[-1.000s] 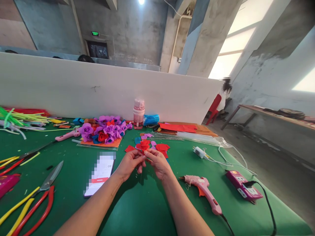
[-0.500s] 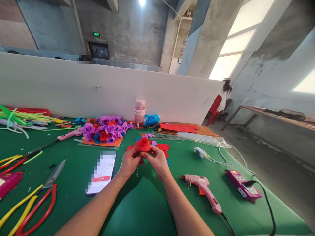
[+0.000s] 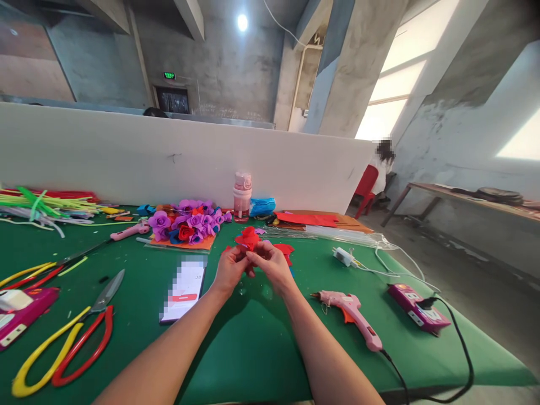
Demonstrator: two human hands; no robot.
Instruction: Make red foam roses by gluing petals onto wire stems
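Tabletop [image 3: 244,349]: smooth green, slight sheen.
Rose pile [image 3: 194,219]: curled purple, red, blue petals.
Glue gun [image 3: 352,305]: pink, pistol-shaped.
Hands: I see left hand [image 3: 231,271] and right hand [image 3: 270,264] together, pinching the rose's base.
Red rose [image 3: 248,238]: layered petals, above fingertips.

**Bare hands, bare forearms**

The left hand [image 3: 230,273] and right hand [image 3: 272,269] are uncovered, with slim fingers [image 3: 267,247]. The left forearm [image 3: 175,337] and right forearm [image 3: 323,337] are bare too, smooth in outline, narrow at the wrists [image 3: 216,300] and widening evenly toward the lower edge of the head view. The fingertips appear small, so nail shape is hard to judge.
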